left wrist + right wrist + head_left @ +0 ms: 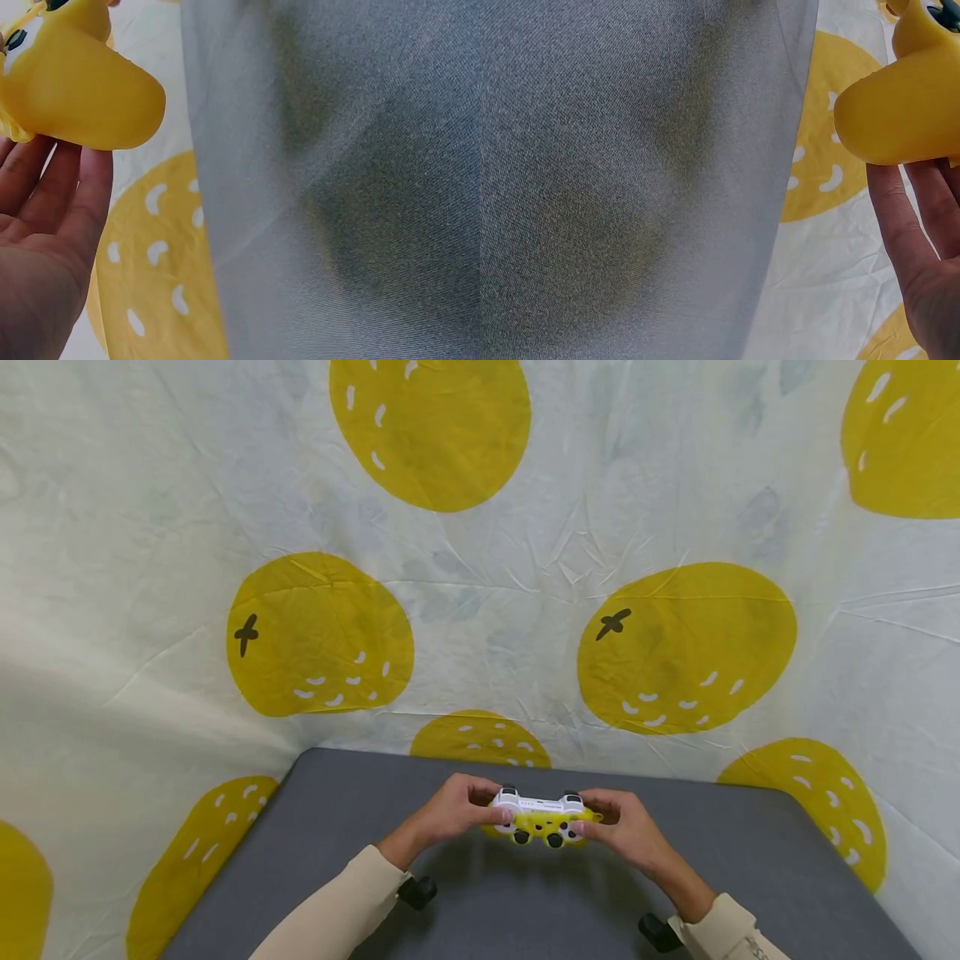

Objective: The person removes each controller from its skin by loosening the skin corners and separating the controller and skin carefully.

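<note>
Both hands — left (450, 814) & right (626, 827) — fingers clamped on yellow controller (543, 818) above gray table (487, 902).

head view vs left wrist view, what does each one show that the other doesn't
Only the head view shows both hands, left hand and right hand, gripping the game controller by its two ends, plus its white top, black sticks and the cream sleeves. Only the left wrist view shows the underside of one yellow handle resting on the left fingers. Both show the grey table and the lemon-print cloth.
</note>
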A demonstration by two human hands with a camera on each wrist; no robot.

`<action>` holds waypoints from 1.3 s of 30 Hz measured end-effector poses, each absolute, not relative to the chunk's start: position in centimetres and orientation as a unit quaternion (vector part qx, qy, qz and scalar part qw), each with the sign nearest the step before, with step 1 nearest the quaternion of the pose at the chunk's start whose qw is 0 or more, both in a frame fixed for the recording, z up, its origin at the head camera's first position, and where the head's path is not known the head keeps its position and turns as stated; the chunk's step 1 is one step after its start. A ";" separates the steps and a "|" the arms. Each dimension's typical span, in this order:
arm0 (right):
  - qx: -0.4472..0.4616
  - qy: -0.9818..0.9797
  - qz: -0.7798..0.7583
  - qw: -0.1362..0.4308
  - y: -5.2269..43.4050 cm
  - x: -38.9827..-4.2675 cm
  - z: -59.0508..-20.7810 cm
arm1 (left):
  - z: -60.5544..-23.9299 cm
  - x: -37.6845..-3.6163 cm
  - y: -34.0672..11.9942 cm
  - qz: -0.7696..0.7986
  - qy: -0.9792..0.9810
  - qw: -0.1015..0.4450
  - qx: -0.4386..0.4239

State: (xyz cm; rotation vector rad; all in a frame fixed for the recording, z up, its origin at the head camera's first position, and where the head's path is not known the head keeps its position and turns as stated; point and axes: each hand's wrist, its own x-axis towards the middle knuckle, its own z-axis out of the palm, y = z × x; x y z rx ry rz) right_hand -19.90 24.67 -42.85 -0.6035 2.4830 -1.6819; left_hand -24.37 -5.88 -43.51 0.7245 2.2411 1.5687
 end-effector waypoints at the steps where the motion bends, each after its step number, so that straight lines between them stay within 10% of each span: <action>1: -0.194 0.811 -0.550 0.044 24.7 -19.9 -42.9 | -43.5 -24.3 -5.9 0.549 0.783 0.154 0.250; 39: -0.060 0.789 -0.601 0.111 23.0 -19.7 -42.7 | -43.6 -24.0 -5.7 0.595 0.770 0.181 0.140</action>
